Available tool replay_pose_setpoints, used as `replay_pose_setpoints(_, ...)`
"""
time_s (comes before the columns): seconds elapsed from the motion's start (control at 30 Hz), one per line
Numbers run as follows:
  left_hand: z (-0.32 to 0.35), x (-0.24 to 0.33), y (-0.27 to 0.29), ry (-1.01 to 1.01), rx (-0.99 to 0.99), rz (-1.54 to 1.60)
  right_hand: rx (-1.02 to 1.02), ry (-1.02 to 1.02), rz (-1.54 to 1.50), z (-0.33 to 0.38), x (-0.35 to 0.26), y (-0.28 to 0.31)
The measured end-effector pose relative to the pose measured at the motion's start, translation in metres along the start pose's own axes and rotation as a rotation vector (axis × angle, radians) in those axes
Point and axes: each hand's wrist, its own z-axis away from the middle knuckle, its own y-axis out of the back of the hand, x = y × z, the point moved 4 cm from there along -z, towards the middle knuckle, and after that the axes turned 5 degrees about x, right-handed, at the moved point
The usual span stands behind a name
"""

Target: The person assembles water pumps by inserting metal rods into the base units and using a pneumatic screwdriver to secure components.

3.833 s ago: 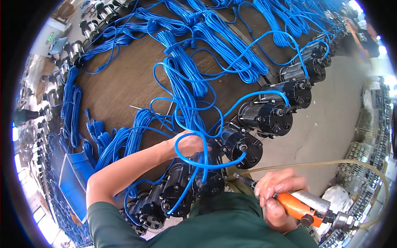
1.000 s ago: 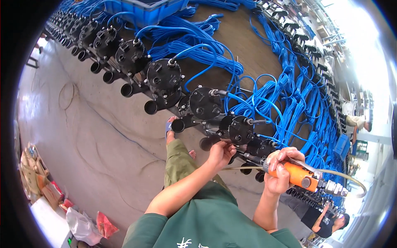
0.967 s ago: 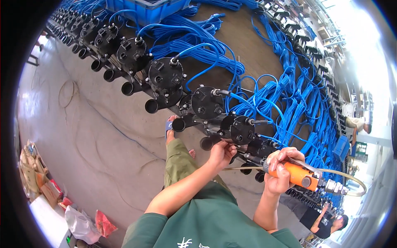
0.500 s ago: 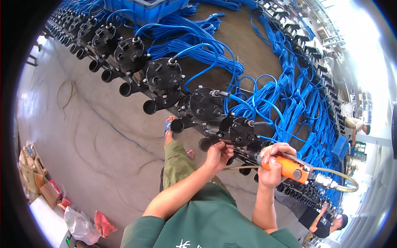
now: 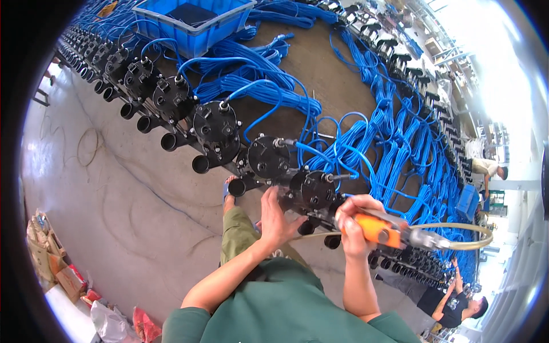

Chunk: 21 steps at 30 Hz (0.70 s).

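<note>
My right hand (image 5: 357, 226) is wrapped round an orange air screwdriver (image 5: 378, 231), whose metal fitting joins a clear yellowish hose (image 5: 466, 246). The tool's front end is mostly hidden by my fingers, beside a black round-topped pump (image 5: 317, 190) in the row. My left hand (image 5: 277, 220) is open, thumb spread apart, its fingertips against or just in front of the black pump bodies near a short outlet pipe (image 5: 237, 187). It holds nothing visible. Another black pump (image 5: 269, 156) with a cable gland on top stands just beyond those fingers.
Bundled blue cables (image 5: 257, 80) cover much of the brown surface behind the pumps. A blue plastic crate (image 5: 197, 28) sits at the far left. A coiled hose (image 5: 90, 146) lies on the grey floor. Cardboard and bags (image 5: 63, 274) are at lower left. Two other people (image 5: 454, 300) are at right.
My left hand has moved left along the row and gone from closed fingers to spread ones. My right hand has shifted slightly left with the air screwdriver. The view has shifted, showing more of the crate.
</note>
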Motion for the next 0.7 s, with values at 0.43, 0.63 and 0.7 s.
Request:
replay_pose_setpoints(0.43, -0.038, -0.026, -0.025, -0.050, -0.176, 0.295, 0.043, 0.081, 0.003, -0.079, 0.055, -0.058)
replay_pose_setpoints(0.63, -0.032, -0.036, -0.030, -0.091, -0.113, 0.194, 0.065, 0.071, -0.010, -0.081, 0.060, -0.058)
replay_pose_setpoints(0.7, -0.033, -0.032, -0.029, -0.062, -0.138, 0.178, 0.093, 0.098, -0.003, -0.081, 0.060, -0.058)
